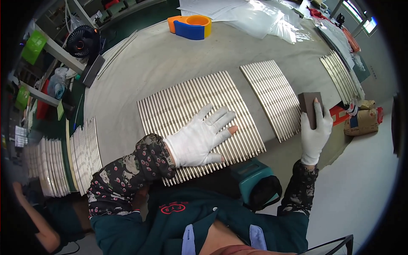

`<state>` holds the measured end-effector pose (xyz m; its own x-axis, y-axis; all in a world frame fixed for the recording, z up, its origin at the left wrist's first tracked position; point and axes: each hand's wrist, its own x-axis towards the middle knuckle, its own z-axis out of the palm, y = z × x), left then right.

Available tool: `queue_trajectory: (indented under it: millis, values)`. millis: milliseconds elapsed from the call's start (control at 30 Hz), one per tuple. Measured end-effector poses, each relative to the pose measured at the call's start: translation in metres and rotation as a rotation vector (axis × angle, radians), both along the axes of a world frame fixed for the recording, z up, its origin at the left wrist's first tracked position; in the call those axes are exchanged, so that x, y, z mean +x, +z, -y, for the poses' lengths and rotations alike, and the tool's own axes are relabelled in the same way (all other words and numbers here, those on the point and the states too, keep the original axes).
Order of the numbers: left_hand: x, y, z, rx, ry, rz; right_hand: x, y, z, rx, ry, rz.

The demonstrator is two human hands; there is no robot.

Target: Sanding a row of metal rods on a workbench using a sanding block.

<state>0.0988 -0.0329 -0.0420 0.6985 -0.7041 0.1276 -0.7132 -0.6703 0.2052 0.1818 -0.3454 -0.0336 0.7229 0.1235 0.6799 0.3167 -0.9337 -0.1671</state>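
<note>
My left hand (199, 140), in a white glove with some bare fingertips, lies flat with fingers spread on a wide row of slim shiny metal rods (187, 95). The rods lie side by side on the grey table. My right hand (315, 135), gloved the same way, grips a dark brown sanding block (311, 98), a bare fingertip showing on its face. The block is at the right edge of a narrower row of similar rods (274, 93). A gap of bare tabletop separates the two rows.
More rods (340, 76) lie at the far right, others (83, 148) at the left. An orange and blue tape dispenser (193, 30) stands at the back near plastic bags (263, 17). A teal device (253, 178) sits by the front edge. Another person's arm (38, 221) shows lower left.
</note>
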Motion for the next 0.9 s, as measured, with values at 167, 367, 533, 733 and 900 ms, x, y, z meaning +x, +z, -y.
queue_trajectory:
  millis: [167,367,533,733,900]
  values:
    - [-0.053,0.006,-0.01,-0.029,0.018,-0.118,0.106,-0.016,0.039,0.061,-0.083,-0.118]
    - [-0.076,0.018,-0.022,-0.015,0.139,-0.16,0.09,0.014,0.009,-0.341,-0.338,-0.306]
    - [-0.087,0.018,-0.031,-0.005,0.161,-0.174,0.049,0.012,-0.035,-0.384,0.42,-0.119]
    - [-0.104,0.019,-0.048,0.062,0.18,-0.18,0.04,-0.005,-0.044,-0.393,0.548,-0.366]
    - [-0.12,0.012,-0.061,0.063,0.203,-0.182,0.018,-0.003,-0.076,-0.447,0.693,-0.377]
